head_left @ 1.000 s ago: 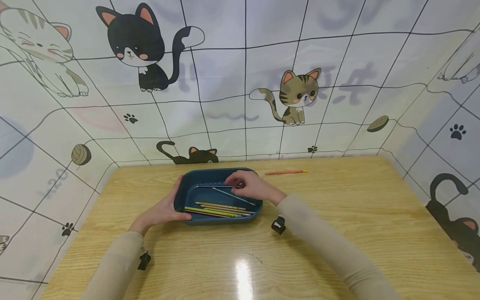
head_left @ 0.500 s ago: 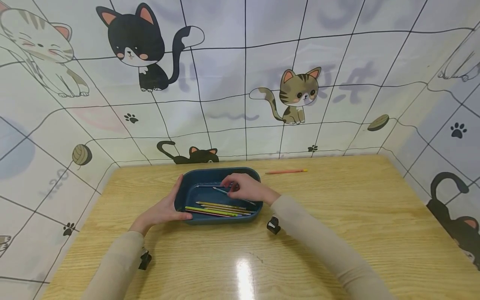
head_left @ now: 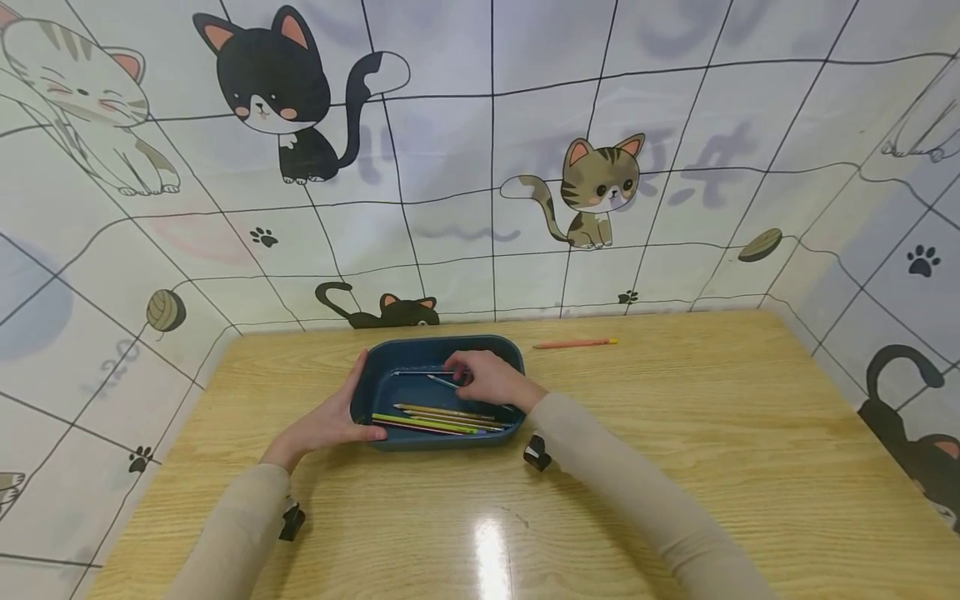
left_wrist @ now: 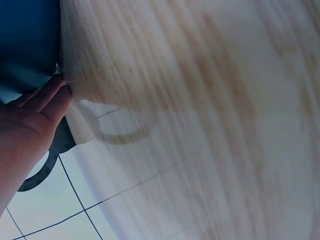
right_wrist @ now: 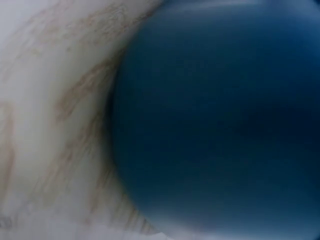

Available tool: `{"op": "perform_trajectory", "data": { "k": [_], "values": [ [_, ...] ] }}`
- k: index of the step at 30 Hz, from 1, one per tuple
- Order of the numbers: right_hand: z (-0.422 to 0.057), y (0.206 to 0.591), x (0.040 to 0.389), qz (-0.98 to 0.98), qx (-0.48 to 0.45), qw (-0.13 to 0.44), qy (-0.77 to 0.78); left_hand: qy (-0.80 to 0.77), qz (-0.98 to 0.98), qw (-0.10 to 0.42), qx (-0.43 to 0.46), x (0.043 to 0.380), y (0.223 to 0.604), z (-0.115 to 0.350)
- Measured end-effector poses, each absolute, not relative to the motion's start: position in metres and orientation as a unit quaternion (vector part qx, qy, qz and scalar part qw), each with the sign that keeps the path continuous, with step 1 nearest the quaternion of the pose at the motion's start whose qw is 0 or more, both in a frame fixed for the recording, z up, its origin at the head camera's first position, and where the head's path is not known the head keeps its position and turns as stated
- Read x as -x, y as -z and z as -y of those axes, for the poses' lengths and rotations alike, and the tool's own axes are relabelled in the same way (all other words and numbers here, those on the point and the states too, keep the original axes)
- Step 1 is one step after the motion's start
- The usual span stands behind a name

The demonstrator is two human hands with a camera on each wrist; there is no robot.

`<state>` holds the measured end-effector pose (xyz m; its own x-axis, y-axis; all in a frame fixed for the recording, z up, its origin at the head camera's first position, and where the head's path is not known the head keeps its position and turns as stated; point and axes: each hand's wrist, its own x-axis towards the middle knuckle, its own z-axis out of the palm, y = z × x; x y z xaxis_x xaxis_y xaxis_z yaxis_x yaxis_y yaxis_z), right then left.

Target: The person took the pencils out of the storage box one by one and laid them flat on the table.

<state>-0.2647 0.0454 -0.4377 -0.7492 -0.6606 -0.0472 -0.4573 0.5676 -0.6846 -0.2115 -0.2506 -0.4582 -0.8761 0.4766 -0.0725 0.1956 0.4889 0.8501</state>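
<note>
A dark blue plastic tray sits on the wooden table with several pencils in it. My left hand holds its left end, thumb on the front rim and fingers along the side; in the left wrist view the fingers touch the wall. My right hand reaches inside over the right half, fingers bent. Its fingertips are right at two thin pencils, a pale one running under the hand and a dark one behind it; I cannot tell whether they pinch either. Gold and yellow-green pencils lie along the front.
An orange pencil with a yellow end lies on the table behind and right of the tray. Cat-printed sheeting stands along the back and sides of the table. The right wrist view is mostly the tray's wall.
My right hand has shifted slightly left and down in the tray, covering more of the pale pencil. The left hand and tray have stayed in place.
</note>
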Motion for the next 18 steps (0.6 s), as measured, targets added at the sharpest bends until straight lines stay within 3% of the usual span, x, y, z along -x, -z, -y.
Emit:
{"op": "perform_trajectory", "data": {
  "k": [18],
  "values": [
    [-0.037,0.45,0.269,-0.902,0.294,0.142,0.282,-0.462,-0.852,0.151,-0.194,0.211,0.456,0.25]
  ]
}}
